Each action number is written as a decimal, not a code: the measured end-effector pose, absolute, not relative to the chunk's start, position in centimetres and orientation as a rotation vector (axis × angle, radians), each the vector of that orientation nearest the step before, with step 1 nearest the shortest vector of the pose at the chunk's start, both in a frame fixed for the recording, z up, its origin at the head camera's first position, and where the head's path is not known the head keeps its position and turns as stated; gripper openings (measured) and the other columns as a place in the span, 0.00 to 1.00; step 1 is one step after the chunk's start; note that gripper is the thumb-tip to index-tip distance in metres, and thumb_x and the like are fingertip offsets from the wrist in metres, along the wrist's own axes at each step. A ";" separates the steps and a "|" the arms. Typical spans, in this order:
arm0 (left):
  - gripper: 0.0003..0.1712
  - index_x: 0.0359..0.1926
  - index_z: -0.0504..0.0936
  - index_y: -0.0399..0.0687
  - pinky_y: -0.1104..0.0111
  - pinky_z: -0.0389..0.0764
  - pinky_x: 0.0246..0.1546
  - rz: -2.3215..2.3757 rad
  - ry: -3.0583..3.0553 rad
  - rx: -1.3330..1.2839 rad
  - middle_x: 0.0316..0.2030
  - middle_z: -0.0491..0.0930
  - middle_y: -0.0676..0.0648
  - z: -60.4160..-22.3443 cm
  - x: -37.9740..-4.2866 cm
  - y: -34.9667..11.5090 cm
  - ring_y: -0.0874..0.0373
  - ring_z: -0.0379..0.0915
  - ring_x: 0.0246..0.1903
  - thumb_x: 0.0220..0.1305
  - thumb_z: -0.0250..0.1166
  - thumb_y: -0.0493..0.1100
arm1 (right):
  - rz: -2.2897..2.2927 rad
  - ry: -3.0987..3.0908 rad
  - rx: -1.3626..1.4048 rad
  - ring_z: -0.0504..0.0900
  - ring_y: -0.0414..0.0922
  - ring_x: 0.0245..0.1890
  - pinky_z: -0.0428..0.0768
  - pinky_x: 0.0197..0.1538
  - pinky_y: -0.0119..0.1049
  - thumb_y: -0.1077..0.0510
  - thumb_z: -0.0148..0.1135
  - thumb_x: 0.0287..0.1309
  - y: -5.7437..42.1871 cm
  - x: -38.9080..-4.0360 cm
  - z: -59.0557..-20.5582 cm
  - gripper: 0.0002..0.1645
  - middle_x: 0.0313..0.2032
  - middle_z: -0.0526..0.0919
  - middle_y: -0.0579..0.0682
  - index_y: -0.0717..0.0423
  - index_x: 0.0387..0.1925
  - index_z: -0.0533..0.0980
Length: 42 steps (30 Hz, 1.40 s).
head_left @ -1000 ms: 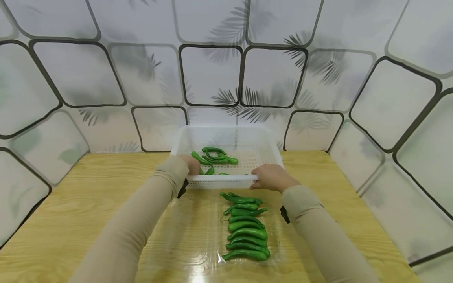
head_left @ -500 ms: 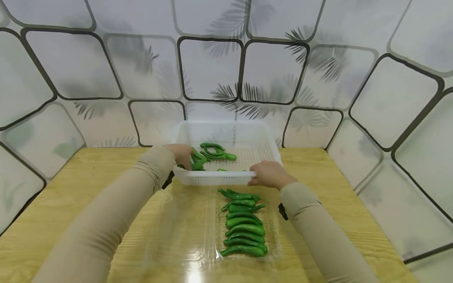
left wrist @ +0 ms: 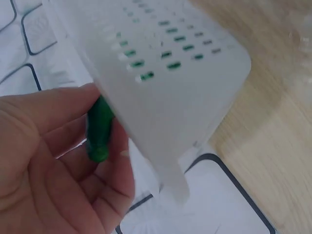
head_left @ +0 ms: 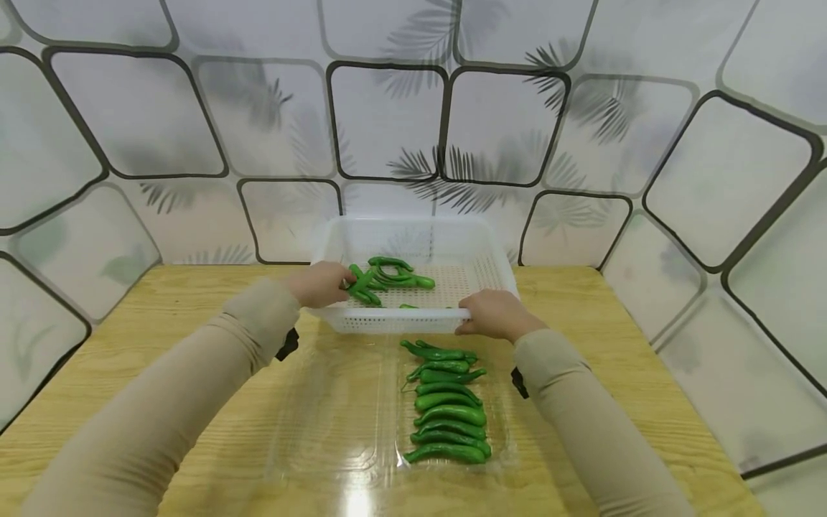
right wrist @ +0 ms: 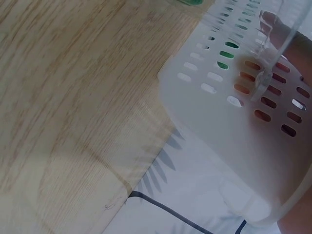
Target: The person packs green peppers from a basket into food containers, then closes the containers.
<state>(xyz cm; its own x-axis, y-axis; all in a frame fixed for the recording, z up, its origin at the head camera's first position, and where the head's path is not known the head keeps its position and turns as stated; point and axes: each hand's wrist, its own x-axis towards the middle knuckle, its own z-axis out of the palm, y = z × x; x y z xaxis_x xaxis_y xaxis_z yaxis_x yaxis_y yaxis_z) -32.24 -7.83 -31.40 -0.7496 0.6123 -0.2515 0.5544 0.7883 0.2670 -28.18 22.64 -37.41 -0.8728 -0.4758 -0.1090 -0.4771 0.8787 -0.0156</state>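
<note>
A white perforated plastic basket [head_left: 400, 320] holds several green chili peppers [head_left: 394, 282], heaped toward its left half. At the basket's left side, my left hand [head_left: 323, 282] reaches over the rim. A green pepper [left wrist: 100, 127] sits between its thumb and curled fingers in the left wrist view; the basket wall hides the pepper's other end. My right hand [head_left: 496, 314] grips the front rim near the right corner, its thumb below the rim. In front of the basket, several peppers [head_left: 449, 415] lie in a stacked row in the right half of a clear plastic clamshell box [head_left: 332, 424].
A light wooden table [head_left: 194, 395] bears everything. Patterned white walls [head_left: 388, 122] stand behind the basket and at both sides. The clamshell's transparent left half lies flat beside the filled half, with a bright reflection at its front.
My left hand has moved left and back from the front rim to the basket's left side. Peppers near it have shifted, and one now lies across others. The right hand keeps its hold.
</note>
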 end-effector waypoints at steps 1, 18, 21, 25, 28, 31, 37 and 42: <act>0.19 0.55 0.73 0.29 0.57 0.74 0.46 0.281 2.671 0.906 0.48 0.77 0.35 -31.5 -32.0 -7.8 0.45 0.74 0.46 0.65 0.56 0.35 | 0.017 2.939 -0.748 0.72 0.39 0.20 0.71 0.25 0.37 0.42 0.66 0.51 22.6 -28.2 -37.4 0.16 0.21 0.75 0.39 0.46 0.25 0.74; 0.21 0.57 0.73 0.36 0.58 0.76 0.45 0.348 2.832 1.039 0.47 0.79 0.41 -32.3 -28.5 -6.6 0.49 0.76 0.45 0.64 0.60 0.37 | 0.024 2.933 -0.720 0.72 0.40 0.20 0.70 0.24 0.37 0.42 0.66 0.51 22.5 -28.0 -36.9 0.16 0.21 0.75 0.40 0.46 0.24 0.73; 0.21 0.56 0.75 0.38 0.59 0.76 0.46 0.284 2.893 1.083 0.47 0.79 0.42 -32.6 -28.0 -6.3 0.50 0.77 0.45 0.62 0.62 0.37 | 0.024 2.929 -0.729 0.72 0.40 0.20 0.70 0.24 0.36 0.42 0.66 0.52 22.4 -28.1 -37.0 0.16 0.21 0.74 0.40 0.46 0.24 0.73; 0.22 0.55 0.76 0.38 0.59 0.76 0.46 0.180 2.968 1.175 0.48 0.80 0.42 -32.8 -27.3 -5.9 0.49 0.77 0.44 0.60 0.65 0.38 | 0.027 2.924 -0.734 0.72 0.40 0.20 0.70 0.24 0.36 0.42 0.66 0.52 22.4 -28.1 -37.0 0.16 0.21 0.75 0.40 0.46 0.25 0.74; 0.23 0.55 0.76 0.39 0.60 0.77 0.44 0.129 3.014 1.255 0.46 0.80 0.42 -32.9 -26.8 -5.4 0.49 0.78 0.42 0.58 0.66 0.38 | 0.019 2.923 -0.731 0.72 0.40 0.20 0.69 0.24 0.36 0.42 0.66 0.52 22.4 -28.1 -37.0 0.16 0.20 0.75 0.40 0.47 0.25 0.73; 0.23 0.55 0.77 0.41 0.61 0.78 0.40 0.118 3.047 1.321 0.43 0.81 0.43 -33.1 -26.3 -4.9 0.50 0.78 0.39 0.57 0.67 0.39 | 0.009 2.923 -0.723 0.72 0.40 0.20 0.69 0.24 0.36 0.42 0.66 0.52 22.3 -28.2 -37.0 0.16 0.20 0.74 0.40 0.47 0.24 0.73; 0.21 0.53 0.77 0.42 0.64 0.78 0.36 0.082 3.049 1.470 0.40 0.80 0.45 -33.6 -25.4 -3.9 0.52 0.77 0.35 0.58 0.67 0.38 | -0.002 2.904 -0.708 0.70 0.40 0.19 0.67 0.23 0.35 0.43 0.65 0.53 22.2 -28.2 -37.1 0.16 0.19 0.73 0.40 0.46 0.23 0.72; 0.16 0.50 0.78 0.41 0.65 0.77 0.38 0.007 3.048 1.669 0.38 0.80 0.45 -34.2 -24.4 -2.8 0.53 0.77 0.36 0.59 0.65 0.36 | -0.002 2.906 -0.700 0.70 0.40 0.19 0.65 0.23 0.35 0.43 0.65 0.53 22.3 -28.0 -37.0 0.17 0.18 0.72 0.41 0.47 0.22 0.70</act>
<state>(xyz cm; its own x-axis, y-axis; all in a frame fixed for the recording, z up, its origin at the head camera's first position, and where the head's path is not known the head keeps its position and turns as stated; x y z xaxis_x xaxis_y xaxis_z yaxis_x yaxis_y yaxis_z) -24.42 -2.82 -34.20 -0.4964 0.8185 0.2893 0.8199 0.5516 -0.1537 -28.03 22.29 -36.96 -0.8793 -0.4530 -0.1471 -0.4527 0.8909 -0.0370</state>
